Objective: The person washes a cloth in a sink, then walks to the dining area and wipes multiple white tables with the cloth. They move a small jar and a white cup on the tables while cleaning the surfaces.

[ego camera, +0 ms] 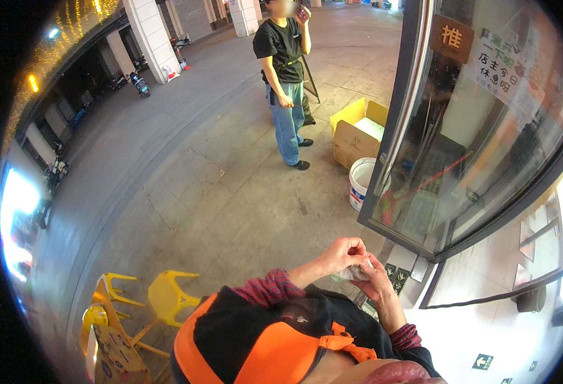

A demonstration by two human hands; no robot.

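Both of my hands are raised close together in front of my chest, right of the picture's middle. Between them is a small crumpled translucent thing, which looks like a plastic bag; its contents cannot be made out. My left hand pinches it from above with thumb and forefinger. Against its other side, the fingers of my right hand are closed, with the thumb near the left fingertips. Plaid sleeves are pushed up on both forearms. Below the hands are my black top and an orange-and-black garment.
A glass door with a dark frame stands at the right. Near it are a white bucket and an open cardboard box. A person stands beyond, holding a phone. Yellow stools and a table are at lower left.
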